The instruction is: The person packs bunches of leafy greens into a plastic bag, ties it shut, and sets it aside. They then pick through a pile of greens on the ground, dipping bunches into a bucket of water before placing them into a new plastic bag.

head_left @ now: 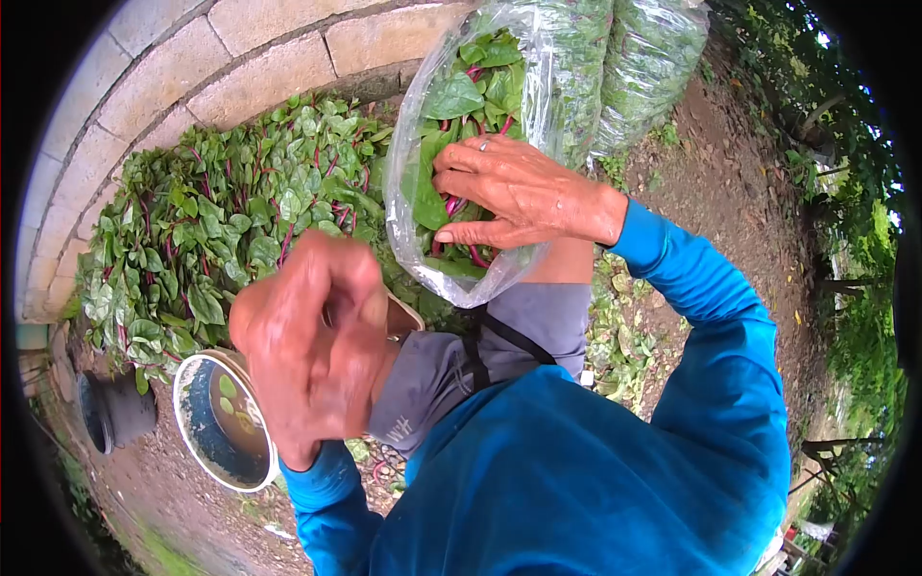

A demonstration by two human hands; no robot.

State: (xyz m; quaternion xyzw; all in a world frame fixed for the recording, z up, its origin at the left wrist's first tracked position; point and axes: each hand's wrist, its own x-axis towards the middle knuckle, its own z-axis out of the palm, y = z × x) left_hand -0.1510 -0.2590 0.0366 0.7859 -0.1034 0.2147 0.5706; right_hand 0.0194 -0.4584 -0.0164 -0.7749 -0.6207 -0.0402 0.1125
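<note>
A clear plastic bag [408, 206] stands open at the top centre, with green leaves [453, 96] and purple-red stems inside. My right hand [519, 192], with a ring on one finger, reaches into its mouth from the right. Its palm faces down against the leaves, with thumb and fingers apart. My left hand [312, 336] is raised left of my lap, fingers curled and blurred by motion; what they hold, if anything, is hidden. Beyond it lies a large heap of leafy greens [230, 211] with reddish stems.
A curved block wall [269, 82] runs behind the heap. Filled clear bags [648, 77] stand at the top right. On the left are a white-rimmed bucket [226, 422] of murky water with floating leaves and a dark bucket [120, 413]. Soil and trees lie to the right.
</note>
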